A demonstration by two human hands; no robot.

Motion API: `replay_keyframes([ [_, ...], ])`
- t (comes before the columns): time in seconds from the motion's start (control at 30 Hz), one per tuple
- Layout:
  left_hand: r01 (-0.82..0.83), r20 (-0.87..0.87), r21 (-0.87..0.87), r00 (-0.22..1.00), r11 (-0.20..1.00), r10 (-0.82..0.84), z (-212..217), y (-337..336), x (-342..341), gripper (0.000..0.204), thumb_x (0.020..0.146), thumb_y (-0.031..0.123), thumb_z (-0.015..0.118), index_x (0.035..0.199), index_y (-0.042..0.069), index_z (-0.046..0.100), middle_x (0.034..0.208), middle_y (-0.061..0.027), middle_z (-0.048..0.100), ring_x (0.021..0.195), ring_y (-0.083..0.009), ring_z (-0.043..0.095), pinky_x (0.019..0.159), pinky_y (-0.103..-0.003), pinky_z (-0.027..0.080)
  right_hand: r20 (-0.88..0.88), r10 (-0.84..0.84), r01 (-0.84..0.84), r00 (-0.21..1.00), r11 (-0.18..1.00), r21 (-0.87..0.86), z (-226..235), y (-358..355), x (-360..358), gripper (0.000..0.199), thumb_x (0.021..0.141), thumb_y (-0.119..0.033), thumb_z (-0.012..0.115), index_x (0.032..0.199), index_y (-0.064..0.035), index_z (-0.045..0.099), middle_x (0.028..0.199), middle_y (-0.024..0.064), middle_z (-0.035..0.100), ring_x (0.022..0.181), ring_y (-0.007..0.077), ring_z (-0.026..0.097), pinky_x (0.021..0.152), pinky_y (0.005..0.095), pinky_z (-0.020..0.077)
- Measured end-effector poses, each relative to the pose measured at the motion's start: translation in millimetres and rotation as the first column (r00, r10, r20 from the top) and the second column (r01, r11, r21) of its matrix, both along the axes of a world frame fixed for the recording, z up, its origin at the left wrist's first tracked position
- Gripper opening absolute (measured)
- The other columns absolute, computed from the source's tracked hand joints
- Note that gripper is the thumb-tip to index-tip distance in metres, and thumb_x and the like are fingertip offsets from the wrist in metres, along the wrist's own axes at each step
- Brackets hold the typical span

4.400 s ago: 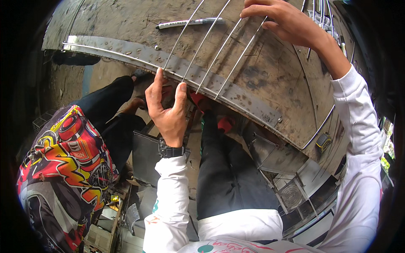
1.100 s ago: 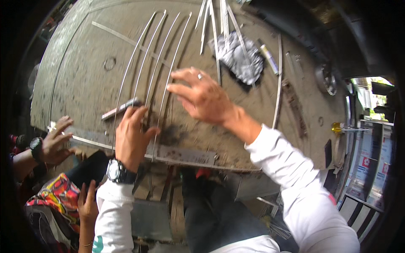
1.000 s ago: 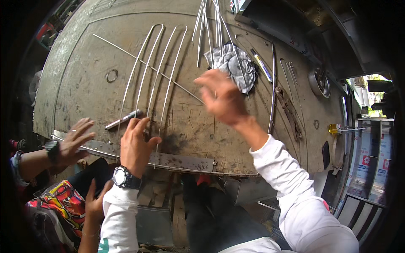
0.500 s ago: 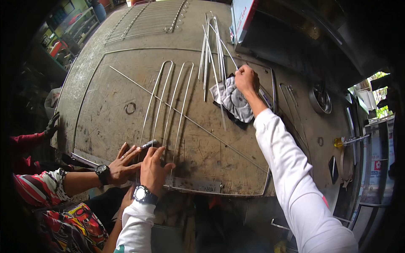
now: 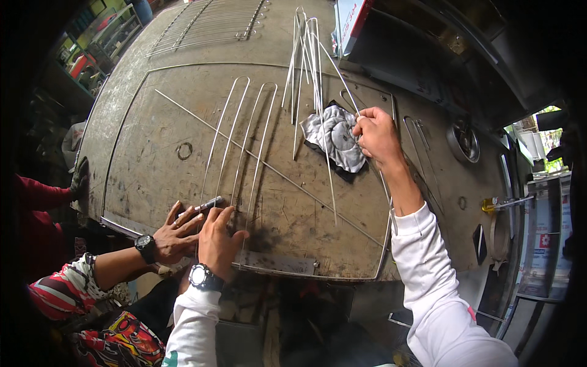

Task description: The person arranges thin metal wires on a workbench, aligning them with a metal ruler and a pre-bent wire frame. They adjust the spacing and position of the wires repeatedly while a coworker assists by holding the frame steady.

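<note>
My right hand [image 5: 378, 139] pinches one end of a U-bent metal rod [image 5: 338, 68] that slants up to a loose bundle of similar U-bent rods [image 5: 318, 79]. Below the bundle lies a crumpled grey-white cloth [image 5: 340, 142] on a dark piece. On the near left, my left hand [image 5: 215, 241] rests over the lower ends of two U-bent rods [image 5: 262, 131] laid side by side, its thumb spread away from the fingers. Touching it on the left is a co-worker's hand [image 5: 174, 240] with a marker [image 5: 208, 205] by its fingertips. A long straight rod [image 5: 293, 181] crosses the pair diagonally.
The worn table [image 5: 147, 134] carries a thin rod frame [image 5: 202, 65] and, far left, a wire rack [image 5: 208, 24]. A metal bowl [image 5: 463, 142], screwdriver [image 5: 494, 204] and phone [image 5: 479, 243] lie on the right. A dark gloved hand [image 5: 79, 177] touches the left edge.
My right hand has come nearer and slightly right, drawing the rod's end with it; the bundled rods have shifted. My left hand stays over the rod ends beside the co-worker's hand.
</note>
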State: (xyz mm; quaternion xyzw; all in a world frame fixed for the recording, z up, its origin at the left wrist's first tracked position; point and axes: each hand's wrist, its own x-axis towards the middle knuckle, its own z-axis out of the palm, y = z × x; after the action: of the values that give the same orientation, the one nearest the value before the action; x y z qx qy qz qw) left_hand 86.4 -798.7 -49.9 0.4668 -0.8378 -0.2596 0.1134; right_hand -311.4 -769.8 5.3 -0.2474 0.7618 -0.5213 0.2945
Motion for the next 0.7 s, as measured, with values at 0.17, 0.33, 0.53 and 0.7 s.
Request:
replay_keyframes([
  [0.17, 0.021, -0.014, 0.004, 1.000, 1.000, -0.021, -1.0, -1.3, -18.9, 0.066, 0.071, 0.012, 0.093, 0.132, 0.005, 0.068, 0.117, -0.0111, 0.067, 0.096, -0.0307, 0.069, 0.086, -0.041, 0.056, -0.423, -0.024, 0.039, 0.906, 0.999, 0.025, -74.3, 19.1, -52.1, 0.014, 0.094, -0.010, 0.059, 0.100, 0.0013, 0.065, 0.078, 0.0148, 0.074, 0.070, 0.0286, 0.073, 0.068, 0.0428, 0.0557],
  [0.33, 0.007, 0.020, 0.019, 1.000, 1.000, -0.007, 2.8, -2.2, -6.8, 0.066, 0.072, 0.012, 0.093, 0.133, 0.005, 0.068, 0.118, -0.0110, 0.067, 0.097, -0.0310, 0.068, 0.087, -0.041, 0.056, -0.793, 0.022, 0.072, 0.609, 0.994, 0.083, -88.3, 9.4, -42.6, 0.016, 0.089, -0.013, 0.063, 0.098, -0.0029, 0.071, 0.091, 0.0189, 0.075, 0.089, 0.0410, 0.072, 0.081, 0.0488, 0.0561],
  [0.53, 0.001, 0.017, 0.016, 1.000, 1.000, -0.001, 8.1, -3.2, -1.7, 0.066, 0.072, 0.012, 0.093, 0.132, 0.005, 0.067, 0.119, -0.0130, 0.066, 0.100, -0.0341, 0.069, 0.087, -0.043, 0.056, -0.523, 0.195, -0.124, 0.830, 0.978, 0.168, -54.8, -109.3, -7.0, 0.016, 0.088, -0.014, 0.065, 0.095, -0.0068, 0.077, 0.103, 0.0195, 0.078, 0.097, 0.0412, 0.074, 0.087, 0.0467, 0.0590],
  [0.7, 0.013, -0.026, 0.042, 1.000, 0.999, -0.011, 6.4, -3.0, -17.8, 0.067, 0.071, 0.009, 0.092, 0.132, 0.004, 0.067, 0.117, -0.0131, 0.065, 0.099, -0.0320, 0.068, 0.085, -0.041, 0.056, -0.625, 0.234, -0.014, 0.745, 0.942, 0.336, -95.0, -207.1, 1.5, 0.040, 0.090, -0.038, 0.077, 0.106, -0.0020, 0.077, 0.104, 0.0231, 0.077, 0.102, 0.0408, 0.075, 0.090, 0.0465, 0.0597],
])
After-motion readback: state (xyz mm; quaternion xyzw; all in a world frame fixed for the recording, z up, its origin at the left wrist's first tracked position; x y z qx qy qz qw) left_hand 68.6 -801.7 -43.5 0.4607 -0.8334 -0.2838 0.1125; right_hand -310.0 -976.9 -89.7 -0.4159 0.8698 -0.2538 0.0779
